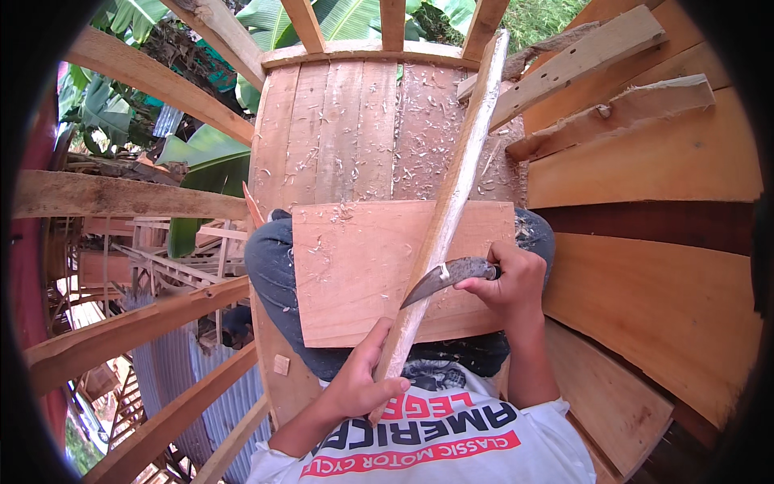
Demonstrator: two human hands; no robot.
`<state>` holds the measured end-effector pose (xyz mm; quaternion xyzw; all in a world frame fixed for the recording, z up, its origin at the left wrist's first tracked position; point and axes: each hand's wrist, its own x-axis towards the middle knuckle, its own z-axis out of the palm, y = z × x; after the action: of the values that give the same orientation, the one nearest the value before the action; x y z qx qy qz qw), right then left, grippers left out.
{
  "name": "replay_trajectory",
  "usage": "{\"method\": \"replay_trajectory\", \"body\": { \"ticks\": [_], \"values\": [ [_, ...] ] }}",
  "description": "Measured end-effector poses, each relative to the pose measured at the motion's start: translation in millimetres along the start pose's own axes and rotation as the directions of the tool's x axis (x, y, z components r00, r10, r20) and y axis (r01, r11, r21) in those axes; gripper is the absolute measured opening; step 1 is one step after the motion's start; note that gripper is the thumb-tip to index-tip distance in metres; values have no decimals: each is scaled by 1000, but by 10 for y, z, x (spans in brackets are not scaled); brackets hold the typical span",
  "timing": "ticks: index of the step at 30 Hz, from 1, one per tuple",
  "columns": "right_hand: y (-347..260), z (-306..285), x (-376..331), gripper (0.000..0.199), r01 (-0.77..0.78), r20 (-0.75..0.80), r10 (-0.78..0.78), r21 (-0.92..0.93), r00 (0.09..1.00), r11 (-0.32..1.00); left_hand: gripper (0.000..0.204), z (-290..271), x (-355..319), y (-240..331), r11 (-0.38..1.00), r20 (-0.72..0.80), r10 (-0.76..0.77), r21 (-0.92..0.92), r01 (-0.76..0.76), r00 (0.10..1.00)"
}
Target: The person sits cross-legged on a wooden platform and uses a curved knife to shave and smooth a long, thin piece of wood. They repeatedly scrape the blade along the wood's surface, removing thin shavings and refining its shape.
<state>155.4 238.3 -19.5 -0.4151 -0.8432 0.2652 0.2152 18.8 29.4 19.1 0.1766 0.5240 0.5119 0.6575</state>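
Observation:
A long narrow wooden strip (463,173) slants from my lap up to the far right, its upper face pale and freshly cut. Its near end is gripped in my left hand (363,377), thumb across the top. My right hand (516,278) is closed round the handle of a curved knife (447,276), most of the handle being hidden by the fingers. The dark blade lies across the strip, a short way beyond my left hand. Beneath the strip a flat wooden board (351,270) rests over my crossed legs, with a few shavings on it.
Pale shavings (419,121) are scattered over the plank floor (306,137). Wooden slats (137,315) form an open railing on the left. Rough timber offcuts (613,117) lean at the far right, by a plank wall (645,306). A small wood block (281,365) lies left of my leg.

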Motion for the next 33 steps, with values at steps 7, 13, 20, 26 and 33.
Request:
{"method": "replay_trajectory", "body": {
  "ticks": [7,13,20,26,33],
  "values": [
    [386,-622,219,71,-283,-101,298,140,949,949,62,-93,-53,-47,996,-14,-61,-70,60,998],
    [-202,-166,-202,67,55,203,-49,-21,978,998,79,-122,-51,-83,995,36,-34,94,31,999],
    [-49,-80,-42,71,141,99,-129,-127,987,982,82,-52,-46,20,990,-8,-79,119,80,997],
    [624,-448,473,70,-533,-173,525,0,833,846,63,-32,-171,-8,995,22,-61,86,59,998],
    [-219,-277,96,57,-122,164,116,24,980,992,73,-362,29,-5,997,-25,-74,-35,73,997]
  ]
}}
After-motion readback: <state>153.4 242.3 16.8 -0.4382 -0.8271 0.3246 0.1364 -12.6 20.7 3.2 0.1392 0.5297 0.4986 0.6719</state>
